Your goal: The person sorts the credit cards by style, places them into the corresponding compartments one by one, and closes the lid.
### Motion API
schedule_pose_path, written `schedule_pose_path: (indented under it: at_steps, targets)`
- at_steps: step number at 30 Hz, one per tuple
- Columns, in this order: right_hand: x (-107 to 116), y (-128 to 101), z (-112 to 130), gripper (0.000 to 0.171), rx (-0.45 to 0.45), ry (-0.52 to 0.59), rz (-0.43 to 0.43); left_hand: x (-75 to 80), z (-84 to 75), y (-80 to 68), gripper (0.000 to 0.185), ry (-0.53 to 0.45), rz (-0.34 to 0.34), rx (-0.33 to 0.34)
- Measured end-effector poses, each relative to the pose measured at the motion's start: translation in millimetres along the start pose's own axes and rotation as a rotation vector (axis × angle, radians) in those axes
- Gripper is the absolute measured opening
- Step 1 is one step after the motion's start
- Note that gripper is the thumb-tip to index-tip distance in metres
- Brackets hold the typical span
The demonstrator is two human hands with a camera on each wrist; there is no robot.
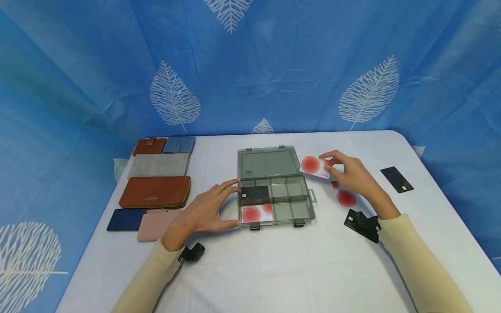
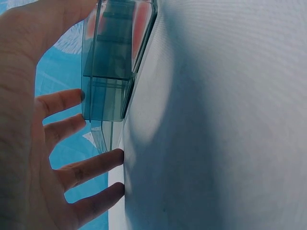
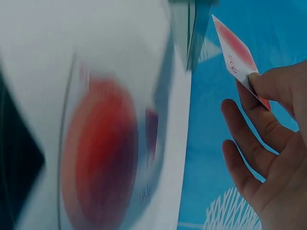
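Observation:
A white card with a red circle (image 1: 310,165) is pinched between the thumb and index finger of my right hand (image 1: 354,174), beside the lid of a clear grey-green plastic box (image 1: 270,164). That box stands with its lid laid back and has several compartments. In its left part lie a black card (image 1: 253,195) and another red-and-white card (image 1: 251,214). My left hand (image 1: 207,209) spans the box's left side, thumb by the near corner and fingertips at the farther edge. In the left wrist view its fingers (image 2: 91,167) are spread and fairly straight.
Under my right hand lies a red-and-white card (image 1: 346,198). One black card (image 1: 362,225) is by the right wrist, another black card (image 1: 397,179) farther right. Wallets are grouped at left, among them a brown zip wallet (image 1: 154,191) and a pink wallet (image 1: 152,226).

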State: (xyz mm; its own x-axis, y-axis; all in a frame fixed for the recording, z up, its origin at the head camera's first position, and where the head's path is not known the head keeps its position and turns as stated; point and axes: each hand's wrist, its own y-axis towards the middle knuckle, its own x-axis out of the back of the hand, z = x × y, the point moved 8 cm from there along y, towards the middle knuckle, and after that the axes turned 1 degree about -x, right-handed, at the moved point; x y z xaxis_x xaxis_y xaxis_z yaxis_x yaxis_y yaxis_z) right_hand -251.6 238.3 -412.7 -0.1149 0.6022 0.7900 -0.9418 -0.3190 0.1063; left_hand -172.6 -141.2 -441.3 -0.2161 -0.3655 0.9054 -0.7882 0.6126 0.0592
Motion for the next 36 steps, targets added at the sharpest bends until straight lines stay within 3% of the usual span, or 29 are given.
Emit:
schedule_pose_path:
  at_steps: [4, 10, 14, 19, 26, 36]
  targets:
    - [-9.3, -2.5, 14.6, 0.036, 0.048, -0.002, -0.026, -0.7, -0.4, -0.1, 0.091, -0.002, 0.003, 0.0]
    - [-10.4, -6.9, 30.5, 0.032, 0.099, -0.048, -0.164, -0.7, -0.4, -0.5, 0.091, 0.001, -0.001, -0.003]
    - [-10.8, -9.7, 40.6, 0.031, 0.109, 0.004, -0.227, 0.2, -0.2, -0.8, 0.091, 0.003, -0.006, -0.007]
    - [-24.6, -11.9, 60.4, 0.03, 0.116, 0.114, -0.167, 1.8, 0.4, -1.0, 0.091, 0.007, -0.011, -0.009]
    - [-53.4, -19.6, 93.3, 0.03, 0.17, 0.169, -0.051, 1.7, 0.4, 0.1, 0.091, 0.0, 0.001, -0.005]
    - [-84.5, -33.5, 126.2, 0.028, 0.225, 0.085, 0.027, -0.2, 2.2, 0.8, 0.09, 0.004, 0.008, 0.002]
